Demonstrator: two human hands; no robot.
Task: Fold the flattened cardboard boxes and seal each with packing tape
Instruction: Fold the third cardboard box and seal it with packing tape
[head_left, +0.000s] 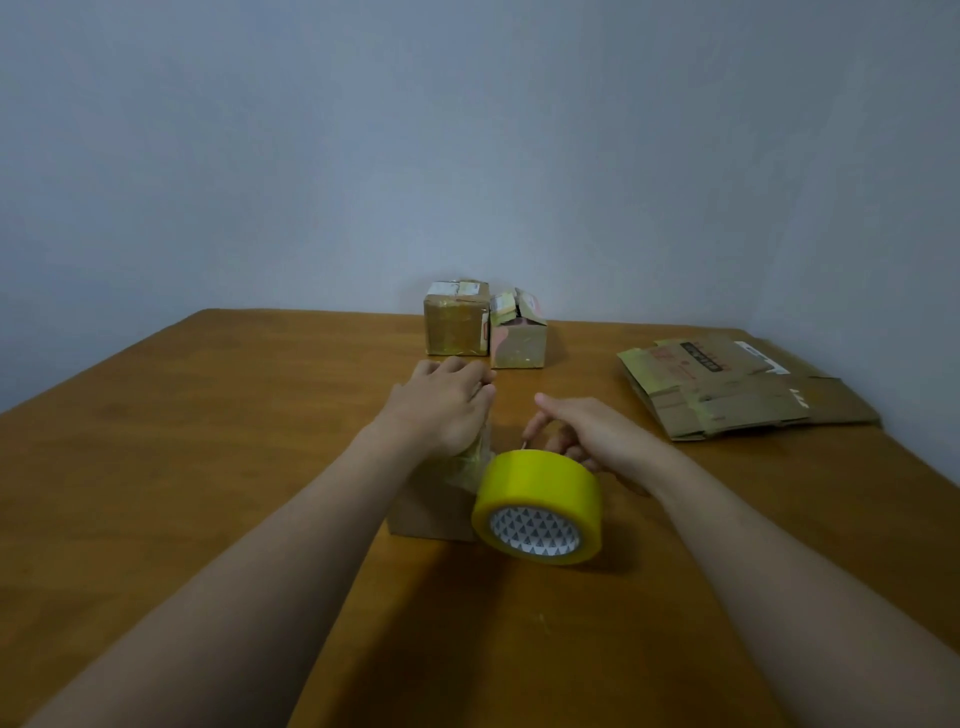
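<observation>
A small folded cardboard box (431, 512) stands on the table in front of me. My left hand (441, 410) lies over its top, fingers curled over the far edge, holding it down. A yellow packing tape roll (540, 506) stands on edge right beside the box, with a strip of tape (475, 462) running from it onto the box's top. My right hand (587, 436) is just behind the roll. Its fingers are curled around a small thin tool whose pale tip (524, 445) shows near the strip. Much of the box is hidden by my left hand and forearm.
Two taped small boxes (457, 325) (519, 338) stand side by side at the table's far edge by the wall. A stack of flattened cardboard boxes (727, 395) lies at the right, near the table's right edge. The wooden table (208, 441) fills the lower view.
</observation>
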